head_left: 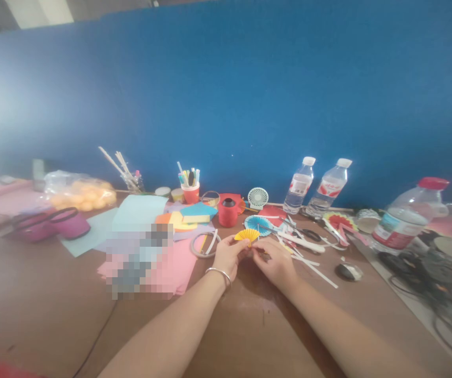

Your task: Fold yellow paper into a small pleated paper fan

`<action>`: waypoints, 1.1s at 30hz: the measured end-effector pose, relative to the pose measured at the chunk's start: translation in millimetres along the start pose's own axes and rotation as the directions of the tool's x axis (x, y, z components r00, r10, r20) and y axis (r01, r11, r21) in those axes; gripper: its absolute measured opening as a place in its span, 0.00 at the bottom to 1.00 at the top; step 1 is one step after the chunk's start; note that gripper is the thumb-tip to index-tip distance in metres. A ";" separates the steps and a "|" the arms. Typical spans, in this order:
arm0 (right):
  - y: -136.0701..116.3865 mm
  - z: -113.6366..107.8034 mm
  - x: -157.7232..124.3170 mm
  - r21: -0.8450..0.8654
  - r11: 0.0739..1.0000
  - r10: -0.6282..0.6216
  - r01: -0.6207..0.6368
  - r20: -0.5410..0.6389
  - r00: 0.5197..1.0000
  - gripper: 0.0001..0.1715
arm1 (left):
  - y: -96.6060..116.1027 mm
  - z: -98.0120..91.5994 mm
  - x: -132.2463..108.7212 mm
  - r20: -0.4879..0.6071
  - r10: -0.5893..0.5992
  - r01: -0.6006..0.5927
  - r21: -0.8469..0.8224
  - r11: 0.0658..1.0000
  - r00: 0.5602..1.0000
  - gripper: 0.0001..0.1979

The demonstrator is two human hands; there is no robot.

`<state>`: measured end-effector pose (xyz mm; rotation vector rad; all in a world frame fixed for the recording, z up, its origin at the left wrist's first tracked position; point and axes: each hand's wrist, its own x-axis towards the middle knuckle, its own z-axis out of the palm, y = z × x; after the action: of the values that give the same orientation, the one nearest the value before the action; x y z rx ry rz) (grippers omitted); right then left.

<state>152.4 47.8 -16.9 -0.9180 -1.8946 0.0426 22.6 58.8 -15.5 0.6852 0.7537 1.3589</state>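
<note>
A small yellow pleated paper fan [247, 235] is spread out between my two hands above the brown table. My left hand [228, 256], with a silver bangle at its wrist, pinches the fan's left side and base. Close by, my right hand [275, 261] has its fingers closed at the fan's lower right; the fingertips partly hide the base. Just behind the fan lies a blue pleated paper rosette [258, 224]. A red spool of thread [228, 212] stands a little farther back on the left.
Coloured paper sheets [186, 257] lie left of my hands. Paper strips [316, 270] and scissors [308, 233] are scattered to the right. Two water bottles [299, 186], a mini fan [257, 197] and a red cup of pens [191, 192] stand at the back. A large bottle [403, 218] is at far right.
</note>
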 end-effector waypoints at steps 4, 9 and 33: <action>-0.2 -0.7 0.7 -0.013 1.000 -0.016 0.016 0.005 1.000 0.07 | -0.4 0.0 -0.5 -0.008 -0.011 0.011 0.002 1.000 1.000 0.12; -0.6 -0.6 1.3 -0.053 0.998 -0.045 0.044 -0.018 0.999 0.07 | 0.3 0.4 -1.5 0.010 -0.037 0.037 0.011 0.999 0.999 0.12; -8.6 7.1 3.9 0.637 0.540 0.515 -0.551 0.268 0.814 0.08 | 8.3 1.8 -1.0 0.022 0.117 -0.118 0.033 0.992 0.993 0.09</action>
<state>141.0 46.5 -14.1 -0.9119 -1.3634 1.1009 19.1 58.5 -7.7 0.7790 0.7316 1.4470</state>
